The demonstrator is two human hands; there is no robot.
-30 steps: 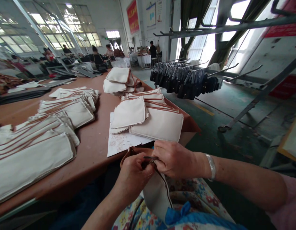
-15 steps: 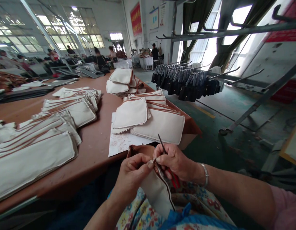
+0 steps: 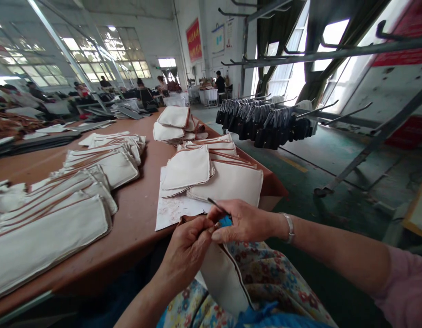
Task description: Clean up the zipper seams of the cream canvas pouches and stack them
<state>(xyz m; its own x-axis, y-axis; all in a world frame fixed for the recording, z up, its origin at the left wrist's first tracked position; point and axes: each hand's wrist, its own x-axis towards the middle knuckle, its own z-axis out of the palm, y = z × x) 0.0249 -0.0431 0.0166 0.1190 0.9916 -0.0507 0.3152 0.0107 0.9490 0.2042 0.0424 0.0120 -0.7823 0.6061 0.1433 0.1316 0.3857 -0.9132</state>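
My left hand is closed, pinching the upper end of a cream fabric pouch piece with a dark brown edge. The piece hangs down over my lap, and brown material shows behind my left fingers. My right hand is closed too, its thumb and fingers meeting the same pinched end. It also holds a slim dark-bladed tool, apparently scissors, whose blade points up and left. The tool's handles are hidden by the hand; red handles showed earlier. My fingers cover the exact spot being worked.
Cream pieces with brown edges lie stacked on a white sheet ahead. More rows of pieces cover the left of the brown table. A metal rack with hanging black items stands right. Several people are in the background.
My right hand has turned over and shifted slightly left, so the tool's blade leans further left and its red handles are now out of sight. Both hands stay at the piece's end.
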